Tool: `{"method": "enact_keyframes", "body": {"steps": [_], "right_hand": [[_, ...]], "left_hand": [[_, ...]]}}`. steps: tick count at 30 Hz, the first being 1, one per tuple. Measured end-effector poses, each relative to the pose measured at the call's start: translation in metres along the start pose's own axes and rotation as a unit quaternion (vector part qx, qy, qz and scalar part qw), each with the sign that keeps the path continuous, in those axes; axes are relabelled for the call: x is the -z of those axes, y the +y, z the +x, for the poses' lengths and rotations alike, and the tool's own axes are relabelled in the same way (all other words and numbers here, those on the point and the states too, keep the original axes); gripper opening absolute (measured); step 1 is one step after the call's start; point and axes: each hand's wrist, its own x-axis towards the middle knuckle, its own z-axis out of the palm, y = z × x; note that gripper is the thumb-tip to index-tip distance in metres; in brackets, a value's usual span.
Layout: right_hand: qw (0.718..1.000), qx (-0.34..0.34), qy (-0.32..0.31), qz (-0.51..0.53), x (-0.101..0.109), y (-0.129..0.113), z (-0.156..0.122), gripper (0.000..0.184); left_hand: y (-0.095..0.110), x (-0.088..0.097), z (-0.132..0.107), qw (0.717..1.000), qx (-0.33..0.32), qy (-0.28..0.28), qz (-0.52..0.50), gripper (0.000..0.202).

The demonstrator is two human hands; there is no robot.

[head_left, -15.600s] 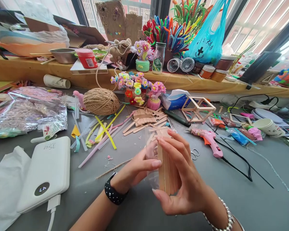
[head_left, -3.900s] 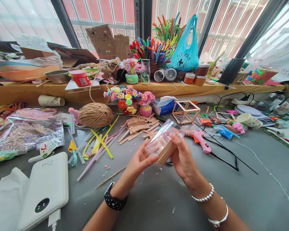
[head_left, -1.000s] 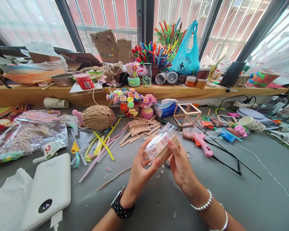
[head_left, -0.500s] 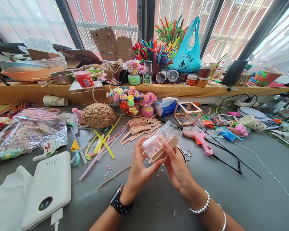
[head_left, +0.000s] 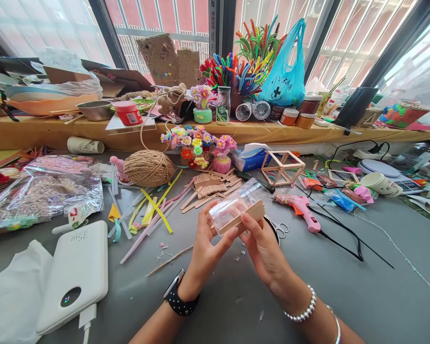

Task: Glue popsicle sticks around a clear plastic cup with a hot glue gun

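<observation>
Between my two hands is a clear plastic cup [head_left: 225,213], tilted on its side, with wooden craft sticks [head_left: 244,216] lying along its near wall. My left hand [head_left: 207,241] wraps the cup's left end, its thumb reaching to the sticks. My right hand [head_left: 260,246] presses its thumb on the sticks, while its fingers show through the clear wall behind. Beyond the cup lies a pile of loose craft sticks [head_left: 209,186]. Scissors [head_left: 281,230] rest just right of my right hand, partly hidden. A pink glue gun [head_left: 306,213] lies farther right.
A white power bank [head_left: 80,272] with a cable sits front left. A twine ball [head_left: 148,168], yellow pipe cleaners [head_left: 161,215] and clear sticks lie left of centre. A wooden stick frame [head_left: 283,168] stands behind. The glue gun's black cord [head_left: 344,246] runs across the right side.
The whole scene has shifted slightly in view. My left thumb has moved a little up and along the sticks; both hands keep hold of the cup and sticks.
</observation>
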Motion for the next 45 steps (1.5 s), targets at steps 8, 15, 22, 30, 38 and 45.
{"method": "enact_keyframes", "body": {"steps": [8, 15, 22, 30, 38, 45], "right_hand": [[1.000, -0.007, -0.010, -0.003, 0.004, -0.004, 0.003, 0.052], [0.996, 0.037, 0.058, -0.053, 0.030, -0.040, 0.022, 0.057], [0.934, -0.013, -0.149, -0.323, 0.042, -0.055, 0.019, 0.042], [0.903, -0.071, -0.234, -0.353, 0.038, -0.051, 0.013, 0.045], [0.941, -0.046, -0.138, -0.306, 0.027, -0.020, 0.014, 0.052], [0.967, 0.017, -0.056, -0.248, 0.014, -0.004, 0.009, 0.056]], "left_hand": [[0.004, 0.005, 0.008, 0.998, 0.025, 0.052, -0.027, 0.049], [0.016, 0.030, 0.021, 0.993, 0.108, 0.050, 0.011, 0.049], [0.014, 0.038, 0.022, 0.986, 0.133, -0.067, 0.080, 0.039], [0.009, 0.041, 0.025, 0.976, 0.119, -0.136, 0.120, 0.043], [-0.004, 0.028, 0.023, 0.989, 0.125, 0.061, 0.049, 0.060], [-0.001, 0.002, 0.007, 0.971, 0.157, 0.008, -0.180, 0.061]]}}
